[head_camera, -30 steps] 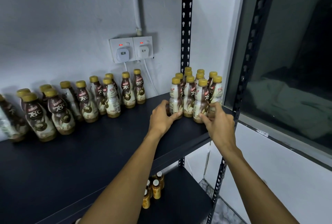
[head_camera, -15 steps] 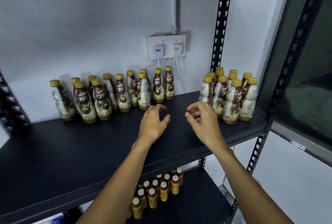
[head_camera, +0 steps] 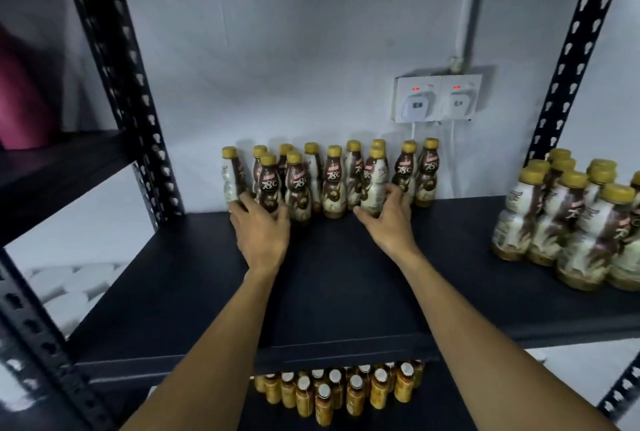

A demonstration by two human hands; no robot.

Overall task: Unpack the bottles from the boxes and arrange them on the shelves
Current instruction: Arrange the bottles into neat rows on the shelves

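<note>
Both hands are up at the back of the black shelf (head_camera: pixel 346 292), where the row of bottles (head_camera: pixel 332 181) stands against the wall. The right hand (head_camera: pixel 386 223) grasps the front bottle (head_camera: pixel 373 185), thumb on one side, fingers (head_camera: pixel 394 193) on the other. The left hand (head_camera: pixel 261 233) lies against the row's left-end bases; clenched or released, I cannot tell. A second cluster (head_camera: pixel 568 223) stands well apart at the far right.

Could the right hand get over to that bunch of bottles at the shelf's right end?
Probably yes. The right hand grips a bottle in the back row, and only bare shelf lies between it and that bunch.
</note>
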